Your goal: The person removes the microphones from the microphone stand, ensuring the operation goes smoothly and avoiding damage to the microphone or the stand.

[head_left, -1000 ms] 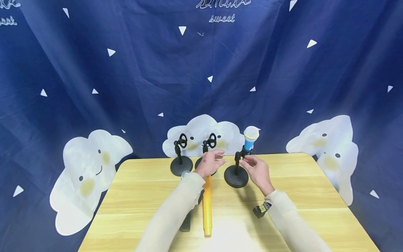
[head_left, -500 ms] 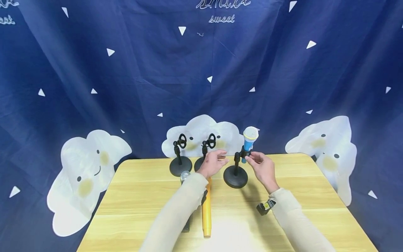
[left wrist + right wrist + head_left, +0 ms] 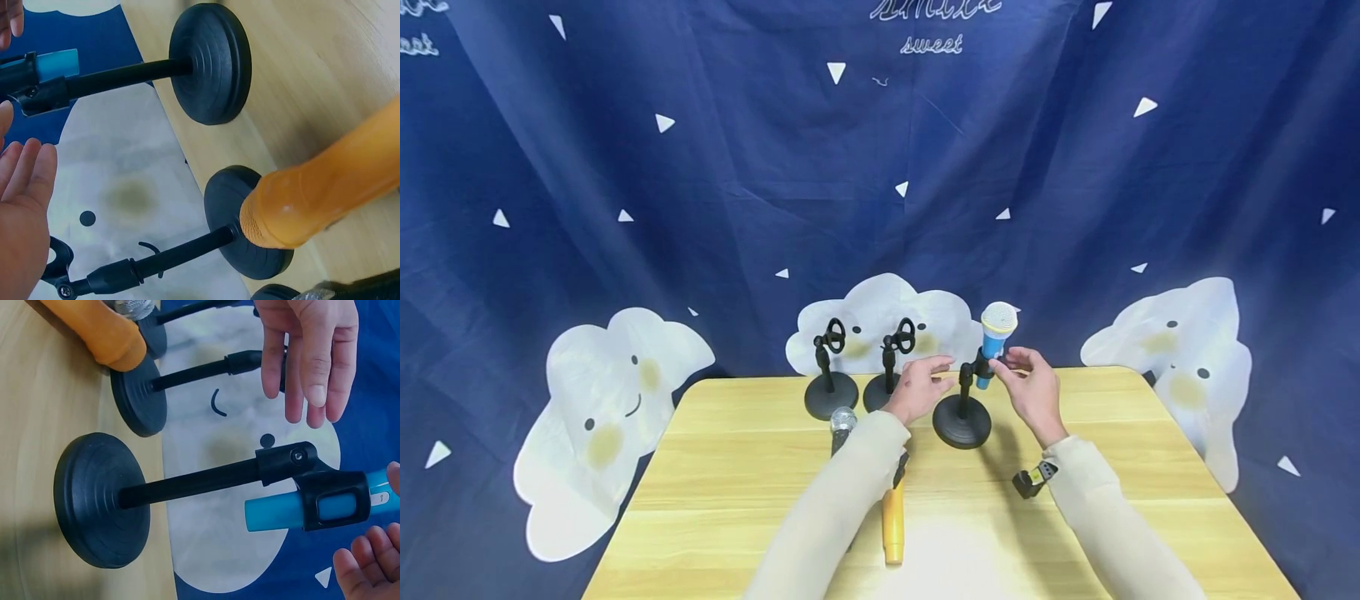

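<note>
A blue microphone [image 3: 994, 343] with a white head and yellow ring sits tilted in the black clip [image 3: 310, 509] of the right-hand desk stand [image 3: 961, 422]. Its lower end sticks out below the clip. Beside the handle is my right hand [image 3: 1033, 396], thumb overlapping the microphone and fingers loosely bent, with a gap between fingertips and handle in the right wrist view. To the left of this stand, my left hand [image 3: 917, 390] hovers with relaxed fingers and holds nothing. An orange microphone [image 3: 892, 525] lies under my left forearm, partly hidden.
Two more black stands, a middle one [image 3: 888, 360] and a left one [image 3: 824, 367], have clips without microphones. A black microphone with a silver head [image 3: 842, 419] lies left of the orange one. Behind the wooden table [image 3: 722, 467] hangs a blue curtain [image 3: 737, 208].
My right hand has moved up and slightly right, from the clip's lower end to beside the handle, uncovering the microphone's lower end. My left hand has shifted right, towards the right-hand stand.
</note>
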The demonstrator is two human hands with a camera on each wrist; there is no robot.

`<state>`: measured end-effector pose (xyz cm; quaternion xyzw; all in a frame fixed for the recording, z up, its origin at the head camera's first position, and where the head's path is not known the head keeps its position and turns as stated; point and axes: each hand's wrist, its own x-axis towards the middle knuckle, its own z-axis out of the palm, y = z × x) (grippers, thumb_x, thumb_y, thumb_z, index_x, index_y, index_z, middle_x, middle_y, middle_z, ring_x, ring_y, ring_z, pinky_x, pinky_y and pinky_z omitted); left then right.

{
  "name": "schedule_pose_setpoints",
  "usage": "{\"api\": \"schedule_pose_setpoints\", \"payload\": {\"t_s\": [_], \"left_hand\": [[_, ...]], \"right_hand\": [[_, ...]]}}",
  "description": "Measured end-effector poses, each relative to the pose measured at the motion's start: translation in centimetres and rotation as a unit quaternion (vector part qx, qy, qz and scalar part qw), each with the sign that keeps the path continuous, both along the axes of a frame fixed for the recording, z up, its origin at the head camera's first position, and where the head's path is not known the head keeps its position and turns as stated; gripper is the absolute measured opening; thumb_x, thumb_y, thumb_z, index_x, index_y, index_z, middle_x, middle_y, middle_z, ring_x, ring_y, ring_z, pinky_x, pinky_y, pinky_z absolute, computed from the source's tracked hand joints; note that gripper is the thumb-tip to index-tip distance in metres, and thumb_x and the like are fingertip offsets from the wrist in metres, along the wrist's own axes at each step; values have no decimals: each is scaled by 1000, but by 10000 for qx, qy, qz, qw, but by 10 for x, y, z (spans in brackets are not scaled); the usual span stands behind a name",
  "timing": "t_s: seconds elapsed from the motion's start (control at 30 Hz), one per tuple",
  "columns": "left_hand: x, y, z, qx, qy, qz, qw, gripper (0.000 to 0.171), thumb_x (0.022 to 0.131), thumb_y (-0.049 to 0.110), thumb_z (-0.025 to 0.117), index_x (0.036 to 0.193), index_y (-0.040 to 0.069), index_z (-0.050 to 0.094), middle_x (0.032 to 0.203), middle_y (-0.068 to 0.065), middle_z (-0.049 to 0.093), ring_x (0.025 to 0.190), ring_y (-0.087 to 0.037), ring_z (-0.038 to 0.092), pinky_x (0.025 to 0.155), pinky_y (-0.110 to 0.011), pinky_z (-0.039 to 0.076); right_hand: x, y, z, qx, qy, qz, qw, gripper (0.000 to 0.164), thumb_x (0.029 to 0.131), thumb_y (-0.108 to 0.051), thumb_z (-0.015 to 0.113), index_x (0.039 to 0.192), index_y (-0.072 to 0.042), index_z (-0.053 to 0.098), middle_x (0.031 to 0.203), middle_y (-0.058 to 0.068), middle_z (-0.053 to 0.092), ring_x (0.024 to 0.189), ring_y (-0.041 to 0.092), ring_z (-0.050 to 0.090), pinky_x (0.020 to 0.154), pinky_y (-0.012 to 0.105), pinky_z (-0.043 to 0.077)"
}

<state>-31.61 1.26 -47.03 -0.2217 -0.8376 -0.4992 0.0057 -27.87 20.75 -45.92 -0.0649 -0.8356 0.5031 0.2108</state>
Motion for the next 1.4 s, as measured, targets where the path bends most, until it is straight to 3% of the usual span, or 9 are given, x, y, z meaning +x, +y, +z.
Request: {"api": "schedule_pose_setpoints", "payload": {"t_s": [0.3, 0.63, 1.4], "left_hand": [[1, 8, -1, 221, -156, 287, 9992, 36, 92, 8, 72, 128, 4, 67, 129, -11, 66, 116, -24, 65, 90, -25, 55], [0, 11, -3, 215, -86, 422, 9988, 33, 92, 8, 72, 125, 3, 69, 125, -12, 68, 114, -24, 66, 90, -25, 55], [-3, -1, -8, -59, -257, 389, 9989, 37, 92, 12, 74, 128, 6, 68, 128, -9, 67, 119, -21, 63, 94, -28, 54]], "right_hand": [[-7, 2, 2, 3, 70, 130, 9999, 44, 88, -16, 78, 120, 8, 62, 117, 26, 67, 107, 39, 66, 93, 49, 53], [-13, 2, 2, -68, 107, 236, 9996, 40, 88, -17, 79, 116, 8, 65, 112, 26, 69, 104, 38, 68, 92, 47, 53], [-22, 1, -6, 224, -410, 519, 9976, 39, 88, -27, 79, 113, 0, 68, 107, 21, 71, 100, 34, 68, 83, 43, 53]]}}
